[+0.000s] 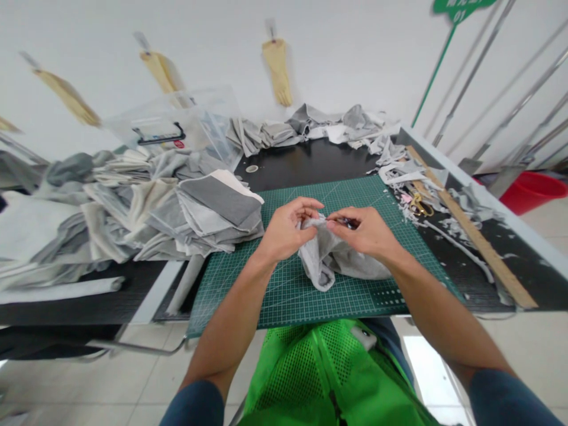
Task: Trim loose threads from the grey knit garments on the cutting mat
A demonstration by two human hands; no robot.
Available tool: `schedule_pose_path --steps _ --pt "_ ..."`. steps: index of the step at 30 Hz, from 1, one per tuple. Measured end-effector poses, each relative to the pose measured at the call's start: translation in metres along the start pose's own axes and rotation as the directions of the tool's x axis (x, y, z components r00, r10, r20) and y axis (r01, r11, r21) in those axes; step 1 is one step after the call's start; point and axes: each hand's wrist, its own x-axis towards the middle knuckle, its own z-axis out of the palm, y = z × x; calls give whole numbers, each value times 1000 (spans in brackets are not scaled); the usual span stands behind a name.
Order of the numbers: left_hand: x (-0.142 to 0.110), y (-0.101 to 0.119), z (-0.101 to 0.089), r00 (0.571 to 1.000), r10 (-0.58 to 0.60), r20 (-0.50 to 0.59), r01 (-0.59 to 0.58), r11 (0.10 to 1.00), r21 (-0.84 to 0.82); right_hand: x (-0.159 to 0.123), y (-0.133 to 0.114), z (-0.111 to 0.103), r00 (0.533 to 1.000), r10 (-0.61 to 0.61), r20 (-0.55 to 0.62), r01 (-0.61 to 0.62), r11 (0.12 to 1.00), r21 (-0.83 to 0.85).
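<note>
- Grey cloth (348,263) is lying bunched on the green cutting mat (239,296), its top edge rising between the two hands and its loose folds spreading over the mat's near half.
- The left hand (288,228) is gripping the raised edge of the cloth between the thumb and curled fingers.
- The right hand (366,231) is closed round a small dark tool (348,223), its thumb and forefinger meeting at the same edge; the fingers are hiding most of the tool, so its exact kind is hard to tell.
- The cloth is looking light, soft and limp; by judgement it should be sagging wherever nothing is supporting it, giving fair grip and hardly risking breakage.
- Pinching the edge close on both sides of the worked spot should be serving best; holding by the lower folds would probably be leaving that edge slack.
- More cloth is lying in a heap (217,201) to the left, while gold-handled scissors (419,206) and a long wooden strip (474,231) are resting among scraps to the right.
- A green sign (461,8) is showing "01" below white characters running off the top of the view.
- A clear plastic box (160,127) is carrying a round red sticker (178,144), its print being too small to read; no brand is showing legibly.
</note>
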Motion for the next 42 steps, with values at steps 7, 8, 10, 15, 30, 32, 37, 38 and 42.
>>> schedule_pose_path --steps 7,8,10,15,30,32,37,38,42 --pt "1 1 -12 976 -213 45 197 952 233 0 2 2 995 -5 -105 12 997 72" --pt "1 2 -12 967 -248 55 235 955 180 0 2 2 995 -6 -102 15 996 87" --pt "1 3 -12 957 -283 60 284 959 -17 0 4 3 995 -1 -96 15 990 140" --pt "3 3 -7 949 -309 67 307 848 -431 1 7 5 996 49 -79 -25 960 279" --pt "0 4 9 939 -324 -117 238 856 -459 0 7 -1 993 69 -94 -47 974 223" --pt "0 5 11 937 -312 -158 206 858 -470 0 9 -2 989 38 -144 -13 985 170" --pt "1 12 13 938 -322 -125 207 813 -544 -2 11 -4 964 -104 -244 93 994 -57" --pt "1 13 13 937 -328 -120 210 804 -556 -2 10 -4 958 -144 -246 125 988 -92" --pt "1 16 14 925 -351 -148 210 794 -570 -5 5 -3 930 -274 -244 238 957 -167"
